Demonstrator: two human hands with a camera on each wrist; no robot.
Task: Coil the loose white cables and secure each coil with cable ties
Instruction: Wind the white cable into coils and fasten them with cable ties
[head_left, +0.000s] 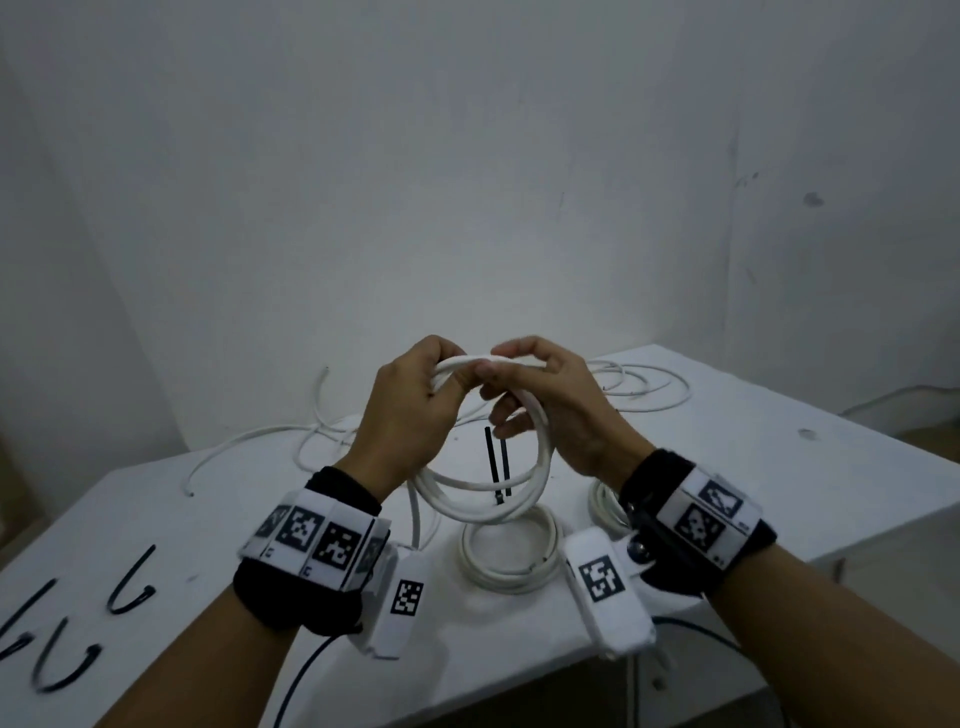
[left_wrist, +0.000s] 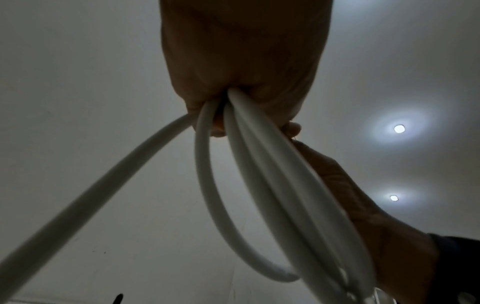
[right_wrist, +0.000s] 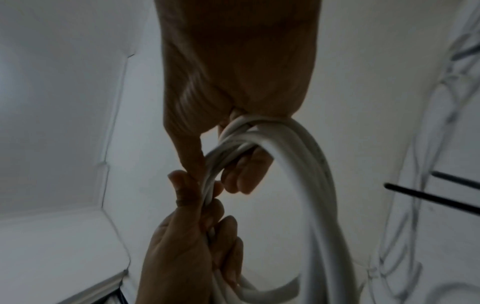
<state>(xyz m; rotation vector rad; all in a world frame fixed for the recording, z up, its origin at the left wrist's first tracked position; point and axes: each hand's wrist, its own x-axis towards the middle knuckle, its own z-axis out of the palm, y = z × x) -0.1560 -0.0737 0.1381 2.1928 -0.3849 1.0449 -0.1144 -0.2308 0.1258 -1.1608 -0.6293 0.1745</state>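
Note:
Both hands hold a white cable coil in the air above the white table. My left hand grips the top of the bundle in a fist, also seen in the left wrist view. My right hand pinches the same strands just beside it, thumb and fingers curled round them. One loose strand trails down from the left fist. Two black cable ties show through the coil's middle; I cannot tell whether they touch it.
A finished coil lies on the table below the hands, another half hidden by my right wrist. Loose white cables sprawl at the far right and far left. Several black cable ties lie at the near left.

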